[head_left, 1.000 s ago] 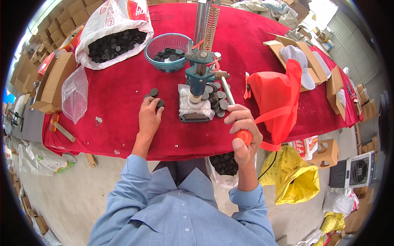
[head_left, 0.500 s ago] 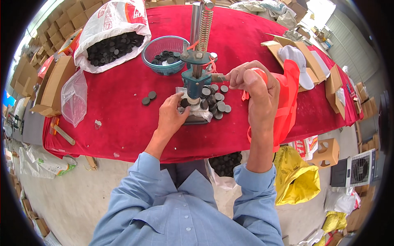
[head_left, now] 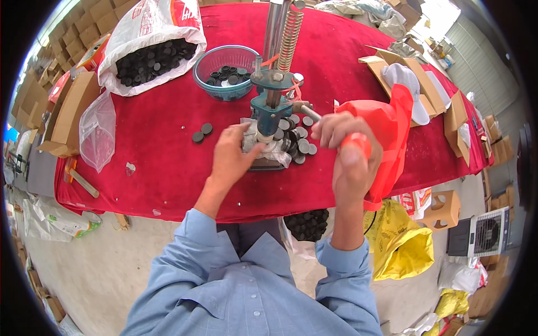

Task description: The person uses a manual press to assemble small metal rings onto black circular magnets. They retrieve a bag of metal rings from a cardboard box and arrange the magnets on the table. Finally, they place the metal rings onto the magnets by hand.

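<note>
Near the front edge of the table (head_left: 162, 175), the right hand (head_left: 353, 159) clenches the red knob (head_left: 359, 144) of the press (head_left: 269, 113) and the left hand (head_left: 228, 155) curves at its left side; whether it holds anything I cannot tell. Dark discs (head_left: 293, 135) lie just right of the press, a bowl (head_left: 225, 94) and sack (head_left: 144, 29) toward the far left corner.

Your view is bright, with glare (head_left: 440, 18) whiting out the upper right. Your right hand (head_left: 347, 169) blurs; straight edges bend toward 4 black corners.
</note>
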